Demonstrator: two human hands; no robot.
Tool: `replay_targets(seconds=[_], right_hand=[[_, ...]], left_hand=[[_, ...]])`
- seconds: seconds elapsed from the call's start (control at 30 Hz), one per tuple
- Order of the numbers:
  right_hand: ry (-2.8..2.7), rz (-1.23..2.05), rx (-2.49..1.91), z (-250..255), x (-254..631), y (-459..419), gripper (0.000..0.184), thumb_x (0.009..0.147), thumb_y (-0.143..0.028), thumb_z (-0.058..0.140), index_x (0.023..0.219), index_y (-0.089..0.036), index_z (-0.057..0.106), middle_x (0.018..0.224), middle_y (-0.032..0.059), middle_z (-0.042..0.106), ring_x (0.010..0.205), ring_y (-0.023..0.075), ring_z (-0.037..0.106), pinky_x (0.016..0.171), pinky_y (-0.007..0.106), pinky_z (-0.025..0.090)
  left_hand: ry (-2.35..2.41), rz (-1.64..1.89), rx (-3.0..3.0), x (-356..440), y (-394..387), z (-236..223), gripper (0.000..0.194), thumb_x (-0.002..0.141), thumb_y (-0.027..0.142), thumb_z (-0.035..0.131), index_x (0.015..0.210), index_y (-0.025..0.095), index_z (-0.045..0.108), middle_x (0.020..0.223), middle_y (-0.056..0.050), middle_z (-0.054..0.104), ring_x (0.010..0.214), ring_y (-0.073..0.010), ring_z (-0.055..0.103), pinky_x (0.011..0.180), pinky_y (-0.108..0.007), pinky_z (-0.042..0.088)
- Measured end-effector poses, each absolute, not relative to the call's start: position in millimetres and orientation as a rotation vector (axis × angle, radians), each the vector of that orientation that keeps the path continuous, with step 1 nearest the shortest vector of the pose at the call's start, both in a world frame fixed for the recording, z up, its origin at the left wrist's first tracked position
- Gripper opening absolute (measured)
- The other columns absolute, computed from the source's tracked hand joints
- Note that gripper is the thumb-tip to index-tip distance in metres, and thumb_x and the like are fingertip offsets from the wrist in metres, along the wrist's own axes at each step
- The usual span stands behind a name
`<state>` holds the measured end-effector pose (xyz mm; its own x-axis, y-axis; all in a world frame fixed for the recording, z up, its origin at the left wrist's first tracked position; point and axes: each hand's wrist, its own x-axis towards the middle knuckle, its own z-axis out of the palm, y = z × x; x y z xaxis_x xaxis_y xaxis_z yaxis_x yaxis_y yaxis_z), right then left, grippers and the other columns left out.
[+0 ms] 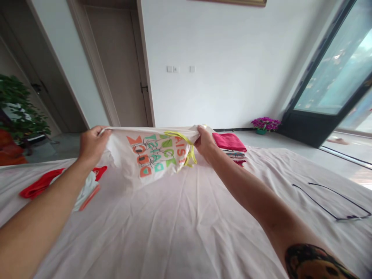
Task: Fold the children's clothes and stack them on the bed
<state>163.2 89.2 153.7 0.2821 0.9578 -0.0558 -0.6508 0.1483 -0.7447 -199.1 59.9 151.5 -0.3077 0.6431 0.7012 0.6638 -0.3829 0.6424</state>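
A white printed shirt is stretched sideways between my hands, raised above the sheet-covered surface. Orange, teal and green letters and a line drawing of a face run across it, and yellow ribbons hang near its right end. My left hand is closed on the shirt's upper left corner. At the upper right corner my right hand pinches the cloth, its thumb on top. The lower part of the shirt hangs loose and slightly blurred.
Folded red and white clothes lie left, partly behind my left forearm. Beyond my right hand is a folded stack topped by a pink cloth. Eyeglasses rest at the right on the wrinkled white sheet. Purple flowers stand near the wall.
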Motion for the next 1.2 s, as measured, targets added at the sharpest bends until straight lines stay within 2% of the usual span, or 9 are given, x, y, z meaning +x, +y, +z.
replay_targets(seconds=[0.17, 0.23, 0.4, 0.5, 0.6, 0.7, 0.9, 1.07, 1.2], right_hand=[[-0.558, 1.093, -0.772, 138.7, 183.7, 92.7, 0.010, 0.089, -0.028, 0.063, 0.096, -0.021, 0.060, 0.074, -0.0058, 0.065, 0.062, 0.0096, 0.061, 0.057, 0.019, 0.053], [-0.565, 1.107, -0.925, 110.9, 194.7, 83.9, 0.010, 0.087, -0.027, 0.065, 0.095, -0.020, 0.061, 0.072, -0.0043, 0.065, 0.059, 0.0100, 0.060, 0.054, 0.019, 0.052], [-0.690, 1.273, -1.317, 25.2, 213.9, 49.2, 0.014, 0.084, -0.026, 0.070, 0.088, -0.019, 0.059, 0.061, -0.0033, 0.061, 0.048, 0.0103, 0.056, 0.045, 0.020, 0.049], [-0.747, 1.330, -1.403, -2.5, 221.6, 29.4, 0.014, 0.079, -0.021, 0.072, 0.079, -0.017, 0.058, 0.051, -0.0029, 0.056, 0.038, 0.0100, 0.048, 0.034, 0.019, 0.038], [-0.829, 1.355, -1.440, -8.1, 228.8, 15.7, 0.019, 0.071, -0.017, 0.076, 0.073, -0.017, 0.057, 0.046, -0.0042, 0.053, 0.033, 0.0080, 0.042, 0.030, 0.017, 0.025], [-0.965, 1.313, -1.486, -5.4, 237.3, 4.5, 0.022, 0.068, -0.020, 0.075, 0.071, -0.018, 0.054, 0.042, -0.0070, 0.048, 0.032, 0.0066, 0.038, 0.030, 0.016, 0.020], [-1.243, 1.257, -1.564, -7.3, 259.6, -17.0, 0.021, 0.072, -0.030, 0.070, 0.082, -0.017, 0.056, 0.044, -0.0089, 0.044, 0.036, 0.0070, 0.037, 0.036, 0.018, 0.024], [-1.391, 1.125, -1.804, -9.7, 278.3, -16.7, 0.033, 0.077, -0.028, 0.068, 0.106, -0.016, 0.059, 0.061, -0.0031, 0.060, 0.048, 0.0113, 0.053, 0.047, 0.022, 0.036], [-1.761, 0.538, -2.022, 0.3, 283.5, -14.8, 0.036, 0.082, -0.031, 0.065, 0.116, -0.019, 0.062, 0.082, 0.0040, 0.068, 0.070, 0.0175, 0.061, 0.058, 0.026, 0.038]], left_hand=[[-1.543, -1.586, -1.833, -206.7, 26.0, 158.4, 0.035, 0.091, 0.045, 0.057, 0.108, 0.017, 0.069, 0.094, 0.005, 0.064, 0.086, -0.0131, 0.058, 0.088, -0.028, 0.047], [-1.567, -1.441, -2.065, -209.5, 11.0, 128.1, 0.030, 0.089, 0.046, 0.056, 0.102, 0.022, 0.069, 0.097, 0.005, 0.064, 0.095, -0.0169, 0.060, 0.094, -0.031, 0.045], [-1.815, -1.012, -2.564, -215.8, -10.2, 19.7, 0.021, 0.081, 0.038, 0.057, 0.091, 0.024, 0.070, 0.095, -0.002, 0.070, 0.096, -0.0218, 0.064, 0.088, -0.032, 0.049], [-1.821, -0.850, -2.669, -216.0, -21.5, -14.0, 0.020, 0.082, 0.033, 0.054, 0.093, 0.026, 0.070, 0.098, -0.003, 0.070, 0.100, -0.0219, 0.064, 0.090, -0.031, 0.049], [-1.730, -0.785, -2.699, -214.8, -34.9, -13.6, 0.020, 0.082, 0.028, 0.054, 0.094, 0.027, 0.070, 0.098, -0.003, 0.069, 0.101, -0.0215, 0.063, 0.089, -0.030, 0.048], [-1.646, -0.702, -2.753, -213.8, -49.9, -0.8, 0.020, 0.082, 0.025, 0.054, 0.094, 0.029, 0.070, 0.096, -0.002, 0.068, 0.098, -0.0213, 0.064, 0.086, -0.029, 0.047], [-1.693, -0.521, -2.901, -209.2, -83.3, 4.1, 0.023, 0.080, 0.021, 0.052, 0.090, 0.030, 0.070, 0.092, -0.002, 0.067, 0.091, -0.0206, 0.064, 0.079, -0.027, 0.047], [-1.891, -0.456, -2.920, -208.0, -100.6, 1.9, 0.013, 0.081, 0.031, 0.056, 0.087, 0.029, 0.067, 0.080, 0.001, 0.063, 0.072, -0.0168, 0.060, 0.069, -0.025, 0.043], [-2.168, -0.412, -2.834, -214.1, -99.1, -1.0, 0.028, 0.088, 0.047, 0.049, 0.076, 0.025, 0.061, 0.069, 0.003, 0.059, 0.067, -0.0156, 0.058, 0.065, -0.023, 0.040]])
